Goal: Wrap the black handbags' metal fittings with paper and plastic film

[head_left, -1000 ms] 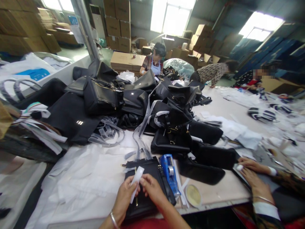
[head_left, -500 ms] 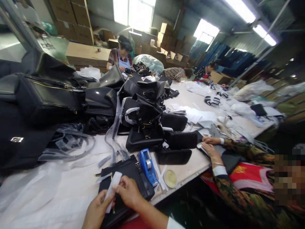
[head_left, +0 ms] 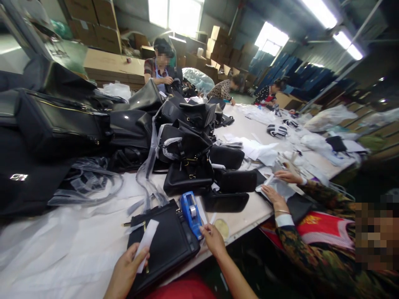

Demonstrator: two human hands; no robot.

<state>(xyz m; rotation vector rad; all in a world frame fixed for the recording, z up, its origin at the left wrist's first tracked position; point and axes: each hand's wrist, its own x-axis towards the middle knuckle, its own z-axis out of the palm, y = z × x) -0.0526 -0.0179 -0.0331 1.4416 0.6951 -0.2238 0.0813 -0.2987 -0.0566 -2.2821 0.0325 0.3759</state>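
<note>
My left hand [head_left: 126, 263] pinches a flat white strip [head_left: 150, 233] between thumb and fingers, over a black bag [head_left: 166, 245] that lies flat on the table edge before me. The bag has gold-coloured zip pulls and a buckle. My right hand [head_left: 215, 241] is closed at the lower end of a blue tape dispenser [head_left: 190, 214], its fingertips drawn together; what they grip, if anything, is hidden. Loose white strips [head_left: 202, 209] lie beside the dispenser. A round yellowish disc [head_left: 222, 226] is just behind my right hand.
Black bags [head_left: 187, 178] are heaped across the table, with clear plastic strips [head_left: 146, 170] among them. To the right, a co-worker's hands [head_left: 276, 197] handle thin pale sheeting on a dark piece. Other people sit farther back, near stacked cardboard boxes [head_left: 93, 29].
My right hand has let go of the white strip and moved right to the tape dispenser's lower end. My left hand still holds the strip. The co-worker's hands on the right have spread apart.
</note>
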